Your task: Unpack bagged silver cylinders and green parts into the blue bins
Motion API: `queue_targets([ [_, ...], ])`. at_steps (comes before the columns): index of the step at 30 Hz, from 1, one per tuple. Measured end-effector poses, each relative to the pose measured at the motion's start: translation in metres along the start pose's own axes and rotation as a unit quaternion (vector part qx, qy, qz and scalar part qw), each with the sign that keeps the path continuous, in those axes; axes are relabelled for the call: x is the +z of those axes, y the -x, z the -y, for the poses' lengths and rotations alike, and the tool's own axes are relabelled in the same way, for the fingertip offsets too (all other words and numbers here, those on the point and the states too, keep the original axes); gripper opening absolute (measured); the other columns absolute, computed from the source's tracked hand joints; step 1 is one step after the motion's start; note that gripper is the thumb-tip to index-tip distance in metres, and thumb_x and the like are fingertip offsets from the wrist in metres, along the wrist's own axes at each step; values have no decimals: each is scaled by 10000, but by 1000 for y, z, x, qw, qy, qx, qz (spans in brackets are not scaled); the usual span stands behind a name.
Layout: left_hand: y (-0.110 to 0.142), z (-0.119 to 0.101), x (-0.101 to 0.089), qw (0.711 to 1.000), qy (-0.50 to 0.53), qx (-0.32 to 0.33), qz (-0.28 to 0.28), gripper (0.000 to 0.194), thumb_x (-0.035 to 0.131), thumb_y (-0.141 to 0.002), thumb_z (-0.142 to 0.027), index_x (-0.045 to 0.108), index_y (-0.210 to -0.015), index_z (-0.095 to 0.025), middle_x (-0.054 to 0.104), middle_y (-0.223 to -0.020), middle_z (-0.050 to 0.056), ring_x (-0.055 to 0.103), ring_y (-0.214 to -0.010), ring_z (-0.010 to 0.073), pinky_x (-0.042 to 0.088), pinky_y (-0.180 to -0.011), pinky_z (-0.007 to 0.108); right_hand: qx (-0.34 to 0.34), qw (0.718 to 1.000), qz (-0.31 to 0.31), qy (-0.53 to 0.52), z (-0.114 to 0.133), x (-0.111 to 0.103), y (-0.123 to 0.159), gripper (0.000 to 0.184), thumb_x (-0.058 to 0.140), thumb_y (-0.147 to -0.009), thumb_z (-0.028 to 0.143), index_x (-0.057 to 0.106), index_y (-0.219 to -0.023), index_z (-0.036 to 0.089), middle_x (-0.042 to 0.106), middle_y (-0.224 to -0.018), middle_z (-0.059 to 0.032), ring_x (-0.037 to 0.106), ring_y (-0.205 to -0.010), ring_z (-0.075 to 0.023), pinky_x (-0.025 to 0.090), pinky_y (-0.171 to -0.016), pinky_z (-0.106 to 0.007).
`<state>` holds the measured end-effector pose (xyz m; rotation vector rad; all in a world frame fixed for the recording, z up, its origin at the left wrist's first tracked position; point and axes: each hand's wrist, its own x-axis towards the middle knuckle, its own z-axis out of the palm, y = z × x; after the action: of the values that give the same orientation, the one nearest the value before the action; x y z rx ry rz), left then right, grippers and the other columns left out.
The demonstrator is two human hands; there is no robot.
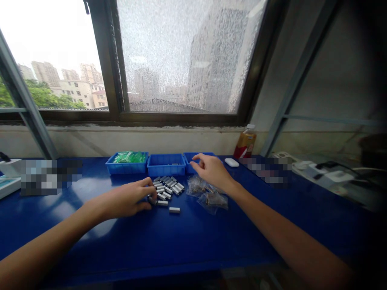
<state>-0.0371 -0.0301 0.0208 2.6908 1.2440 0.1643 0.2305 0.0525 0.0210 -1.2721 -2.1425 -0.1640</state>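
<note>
My left hand (130,198) is at the near left edge of a pile of small silver cylinders (169,187). Its thumb and fingers curl around one dark-ended cylinder (152,200), which is partly hidden by the fingers. One more silver cylinder (174,210) lies apart, nearer to me. Over the front of the right blue bin (189,167) hovers my right hand (210,169), its fingers bent and the thumb apart from the index finger. I see nothing between them. Clear plastic bags (208,195) with brownish contents lie below this hand.
A blue bin (110,168) of green packets and a middle blue bin (166,171) with a few small pieces stand along the back. Behind the right arm are a white case (231,162) and a bottle (245,143). Power strips and cables (325,171) lie far right.
</note>
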Motion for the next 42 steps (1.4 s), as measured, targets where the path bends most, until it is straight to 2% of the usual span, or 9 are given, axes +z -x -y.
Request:
queue_targets([
  [3,-5,2,7,999,14,-18,-28,166,419,-853,-216,555,-946,-197,507,-996,43,558,-816,160,435,-763,288,-93,993,45,-63,35,0,15,238,499,-828,356,609,-954,186,614,-674,-7,533,-590,-124,350,-555,-233],
  [7,-12,0,10,990,90,-20,-111,175,348,-872,-201,515,-905,-159,555,-859,42,536,-795,160,430,-735,285,-207,971,69,-95,65,7,33,267,539,-807,305,568,-1031,163,636,-822,-41,560,-703,-143,390,-644,-252],
  [15,-18,-15,24,938,304,-34,-165,206,308,-905,-304,394,-1030,-164,521,-721,-13,501,-632,117,434,-607,247,-277,959,28,-53,66,21,37,150,474,-849,246,544,-952,162,614,-853,-60,557,-772,-163,387,-669,-275],
  [18,-17,-18,23,932,312,-36,-178,202,318,-904,-312,394,-1019,-164,534,-728,-9,506,-642,115,431,-609,244,-270,961,19,-59,66,19,36,150,461,-858,263,556,-905,157,614,-824,-56,552,-740,-159,382,-648,-272],
  [23,-15,-22,14,955,200,-19,-218,158,476,-845,-307,501,-899,-161,561,-757,0,502,-666,117,406,-613,234,-240,967,9,-81,67,13,35,219,401,-891,281,566,-835,149,607,-753,-53,543,-691,-146,378,-632,-260],
  [27,-15,-25,11,958,162,-24,-236,179,421,-879,-303,528,-873,-159,580,-745,1,513,-660,116,394,-603,230,-216,970,16,-113,69,11,36,198,453,-867,319,552,-910,153,612,-793,-48,552,-707,-144,390,-639,-251],
  [33,-16,-20,16,972,124,-37,-198,241,386,-893,-332,543,-847,-155,581,-734,7,520,-648,125,387,-592,242,-226,971,6,-78,65,12,29,175,444,-869,294,562,-834,170,595,-764,-41,536,-689,-142,383,-635,-255],
  [39,-12,-20,18,987,73,5,-144,165,441,-862,-255,574,-926,-181,576,-872,33,549,-775,150,431,-696,266,-92,994,-59,3,24,29,-5,200,456,-866,328,577,-842,170,576,-850,-65,531,-822,-176,401,-720,-278],
  [42,-10,-29,19,990,63,51,-119,234,451,-866,-268,561,-1065,-215,560,-979,51,536,-902,177,433,-804,299,-64,996,-50,46,9,38,-16,216,473,-853,347,591,-850,167,574,-869,-76,521,-859,-200,408,-759,-305],
])
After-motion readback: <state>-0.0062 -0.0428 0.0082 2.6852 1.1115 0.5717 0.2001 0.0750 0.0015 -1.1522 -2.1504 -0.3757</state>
